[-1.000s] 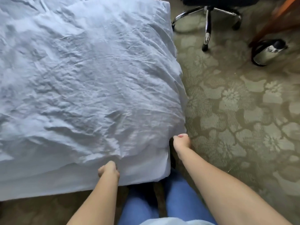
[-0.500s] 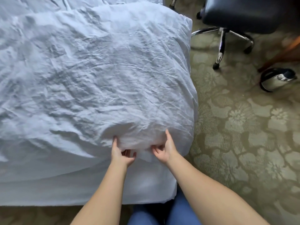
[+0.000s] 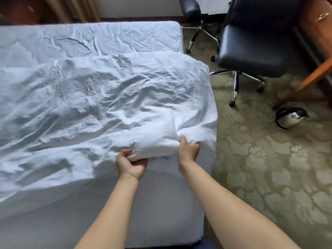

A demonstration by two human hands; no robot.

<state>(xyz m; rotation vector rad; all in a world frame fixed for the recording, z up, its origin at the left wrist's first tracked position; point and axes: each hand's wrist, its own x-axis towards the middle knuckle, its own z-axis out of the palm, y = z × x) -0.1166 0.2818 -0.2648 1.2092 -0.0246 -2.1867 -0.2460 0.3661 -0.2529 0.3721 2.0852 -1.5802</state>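
The left hand (image 3: 131, 162) and right hand (image 3: 187, 150), spread before, now squeeze a bunch of blanket (image 3: 107, 97) on the bed (image 3: 161, 203), chair (image 3: 251, 56) nearby.

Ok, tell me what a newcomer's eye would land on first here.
The crumpled white duvet fills the left and middle of the view, spread over the bed. Near its right corner on the person's side, the left grip and right grip hold a bunched fold of it. On the patterned carpet to the right are a dark office chair and, nearer, a kettle.
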